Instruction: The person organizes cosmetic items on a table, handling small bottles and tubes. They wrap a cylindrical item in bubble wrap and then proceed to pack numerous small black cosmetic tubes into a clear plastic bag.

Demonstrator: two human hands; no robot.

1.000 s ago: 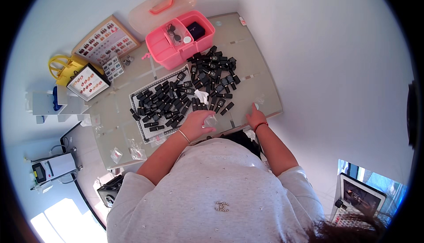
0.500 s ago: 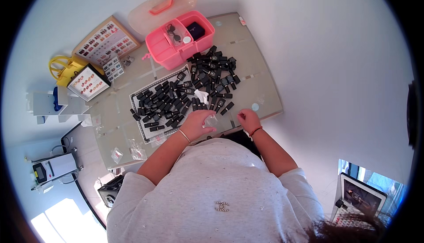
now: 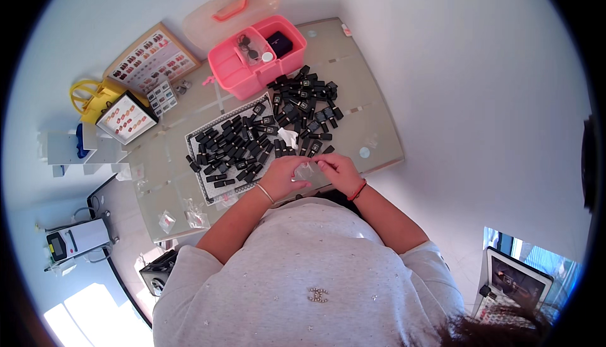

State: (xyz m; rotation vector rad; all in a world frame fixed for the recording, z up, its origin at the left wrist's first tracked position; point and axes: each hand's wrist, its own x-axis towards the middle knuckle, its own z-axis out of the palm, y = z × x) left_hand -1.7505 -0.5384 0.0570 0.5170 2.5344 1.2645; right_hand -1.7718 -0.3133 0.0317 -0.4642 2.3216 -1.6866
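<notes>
A small clear plastic bag is in my left hand, whose thumb and fingers curve around its left side. My right hand is closed in a pinch at the bag's right edge; what lies between its fingertips is too small to make out. Just beyond my hands, many black nail polish bottles lie in a heap on the table. More of these bottles cover a white patterned tray to the left. Between the two groups sits a crumpled white tissue.
A pink case with its lid raised stands at the back. Color sample boards, a yellow bag and a small box of samples are at the far left. Small plastic packets lie near the table's left front. A white wall borders the right.
My right hand has moved left and slightly inward, from beside the bag to meet its edge. The left hand stays nearly still with the bag.
</notes>
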